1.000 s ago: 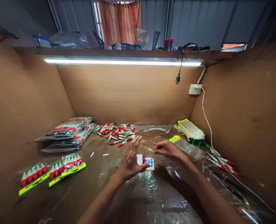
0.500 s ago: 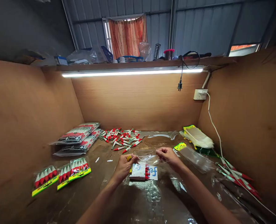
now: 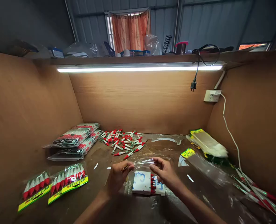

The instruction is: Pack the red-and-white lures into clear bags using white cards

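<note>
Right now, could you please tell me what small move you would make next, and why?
I would probably lower the clear plastic bag towards the red tips, since the left hand and right hand hold it stretched above the white holder, and those tips stick out of its side.

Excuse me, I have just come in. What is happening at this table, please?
A person pinches a clear bag with the left hand, and the fingers of the right hand are at its other end. Just below lies a white box with blue marks, red tips showing at its side. Loose red-and-white lures lie behind, filled packs to the left, and flat bags to the right.
</note>
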`<state>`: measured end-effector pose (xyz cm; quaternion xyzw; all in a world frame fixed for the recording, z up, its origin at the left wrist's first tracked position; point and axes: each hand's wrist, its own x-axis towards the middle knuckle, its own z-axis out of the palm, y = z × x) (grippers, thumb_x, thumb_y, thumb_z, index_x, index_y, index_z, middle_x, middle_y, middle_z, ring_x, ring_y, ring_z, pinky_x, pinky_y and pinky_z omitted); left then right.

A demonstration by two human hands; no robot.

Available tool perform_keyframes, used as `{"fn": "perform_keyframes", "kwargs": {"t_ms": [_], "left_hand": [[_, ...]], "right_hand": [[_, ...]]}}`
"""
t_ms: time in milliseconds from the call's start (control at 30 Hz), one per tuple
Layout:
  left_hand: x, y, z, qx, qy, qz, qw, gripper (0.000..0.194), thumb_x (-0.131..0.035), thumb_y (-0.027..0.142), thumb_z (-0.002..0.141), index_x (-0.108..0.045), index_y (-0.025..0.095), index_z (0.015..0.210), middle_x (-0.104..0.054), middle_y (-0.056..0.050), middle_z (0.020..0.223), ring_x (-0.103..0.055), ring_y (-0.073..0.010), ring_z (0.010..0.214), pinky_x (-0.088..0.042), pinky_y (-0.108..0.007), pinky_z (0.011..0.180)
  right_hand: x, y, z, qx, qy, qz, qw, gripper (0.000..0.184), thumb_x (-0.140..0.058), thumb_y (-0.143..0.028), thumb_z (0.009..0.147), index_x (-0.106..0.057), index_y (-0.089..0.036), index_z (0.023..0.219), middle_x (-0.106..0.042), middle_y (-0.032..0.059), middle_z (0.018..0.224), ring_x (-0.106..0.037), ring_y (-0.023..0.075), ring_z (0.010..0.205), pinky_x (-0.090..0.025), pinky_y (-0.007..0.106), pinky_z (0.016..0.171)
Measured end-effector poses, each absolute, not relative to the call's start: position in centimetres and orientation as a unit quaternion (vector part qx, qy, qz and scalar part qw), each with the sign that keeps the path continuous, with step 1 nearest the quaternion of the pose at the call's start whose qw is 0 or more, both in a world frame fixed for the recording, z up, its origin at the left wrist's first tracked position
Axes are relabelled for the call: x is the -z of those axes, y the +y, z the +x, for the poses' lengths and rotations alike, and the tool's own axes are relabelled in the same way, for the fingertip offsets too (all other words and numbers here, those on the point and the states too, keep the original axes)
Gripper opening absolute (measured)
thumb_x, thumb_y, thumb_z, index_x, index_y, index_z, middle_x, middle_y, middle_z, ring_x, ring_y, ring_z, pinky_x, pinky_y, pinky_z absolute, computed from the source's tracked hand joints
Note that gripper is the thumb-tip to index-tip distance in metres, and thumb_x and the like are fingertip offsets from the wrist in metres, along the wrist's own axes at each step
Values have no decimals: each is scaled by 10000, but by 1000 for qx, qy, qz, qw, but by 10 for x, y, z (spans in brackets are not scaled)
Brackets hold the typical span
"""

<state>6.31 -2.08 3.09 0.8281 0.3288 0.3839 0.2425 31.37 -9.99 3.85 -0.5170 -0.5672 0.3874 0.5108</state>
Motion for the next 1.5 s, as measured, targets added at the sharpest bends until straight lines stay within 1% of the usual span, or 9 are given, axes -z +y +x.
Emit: {"fn": "perform_keyframes", "kwargs": {"t_ms": [100,200,367,667,867,1000,1167,1333,1500], "left_hand": [[-43,-7,43,-318,315,867,219,416,-633,546,868,-702,227,1125,-737,-80,1037,-678,-243,918,-500,-323,851],[-55,11,22,-238,279,873,322,892,-635,706,768,-383,252,1493,-492,-126,1470,-488,-333,1313,-407,-440,1064],[-42,16,22,-189,272,878,346,1201,-795,633,644,-142,233,1569,-253,-144,1603,-282,-360,1445,-236,-499,1176],[-20,5,32,-266,350,859,263,754,-732,278,745,-419,263,1431,-648,-58,1105,-619,-221,894,-509,-352,827],[-23,9,21,-249,330,898,153,767,-692,230,762,-360,284,1452,-561,-81,1245,-527,-281,1151,-420,-433,1005],[-20,5,23,-216,326,913,116,761,-698,285,757,-374,286,1446,-545,-81,1199,-517,-294,1130,-388,-470,1031],[-17,5,22,-198,322,918,121,841,-723,282,720,-343,308,1468,-516,-86,1242,-497,-304,1158,-373,-471,1046],[-12,1,29,-177,322,922,120,957,-736,305,713,-233,320,1527,-463,-105,1324,-449,-331,1242,-326,-509,1095],[-10,-18,49,-183,305,930,96,1060,-786,325,691,-165,340,1550,-453,-104,1345,-399,-354,1301,-223,-564,1147]], "right_hand": [[-42,-77,301,-446,-580,-486,478,377,-656,-486,832,-748,-140,951,-747,83,836,-673,203,672,-505,291,607],[-45,-62,293,-367,-649,-458,484,236,-689,-387,822,-778,-172,864,-743,124,1084,-668,278,1068,-493,384,920],[-38,-55,272,-312,-759,-392,416,125,-669,-261,843,-779,-231,895,-656,101,1298,-618,262,1195,-456,398,1004],[-25,-56,260,-217,-758,-453,416,354,-598,-313,907,-629,-257,1255,-632,92,1304,-583,254,1206,-464,415,1016],[2,-86,259,-151,-804,-525,235,957,-748,-431,738,-285,-185,1538,-403,144,1526,-372,354,1371,-268,530,1164],[-11,-102,256,-178,-843,-482,157,904,-656,-205,710,-289,-234,1535,-418,93,1525,-339,312,1406,-141,532,1208],[-38,-134,287,-273,-855,-429,102,665,-629,-126,705,-557,-359,1324,-395,-14,1546,-184,320,1483,-120,575,1194],[-27,-147,308,-312,-750,-533,235,168,-603,-365,881,-687,-281,1000,-665,70,1187,-492,316,1270,-401,486,1045],[-11,-110,289,-358,-590,-610,390,453,-664,-423,838,-606,-233,1245,-684,71,1045,-629,215,829,-501,329,762]]}}
